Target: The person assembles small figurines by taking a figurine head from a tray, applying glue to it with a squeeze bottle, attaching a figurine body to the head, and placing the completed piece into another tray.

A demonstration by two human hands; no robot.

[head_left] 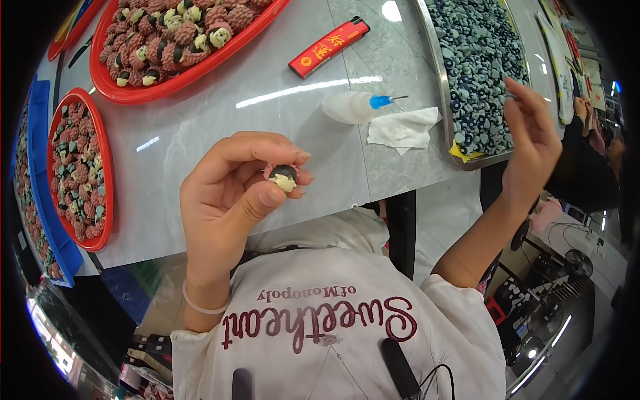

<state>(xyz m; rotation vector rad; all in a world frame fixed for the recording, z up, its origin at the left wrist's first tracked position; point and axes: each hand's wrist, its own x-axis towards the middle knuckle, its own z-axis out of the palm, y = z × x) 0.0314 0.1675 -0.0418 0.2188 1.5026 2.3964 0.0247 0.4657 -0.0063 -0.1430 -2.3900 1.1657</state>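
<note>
My left hand (223, 193) pinches a small moulded figurine (283, 176) between thumb and fingertips, above the table's near part. The figurine has a knobbly pink outer part, a dark cap shape and a cream lower front. Over the right edge of a metal tray (437, 73) reaches my right hand (533, 137), thumb and forefinger curved with a gap between their tips. Small teal and dark blue pieces (477, 60) fill the tray, and nothing distinct from them shows in that gap.
A white squeeze bottle (348, 107) with a blue needle tip lies beside a crumpled white tissue (403, 129). Beyond is a red packet (329, 47). Red trays (175, 87) of pink figurines and a blue tray (55, 223) stand at left. Another person (590, 160) is at far right.
</note>
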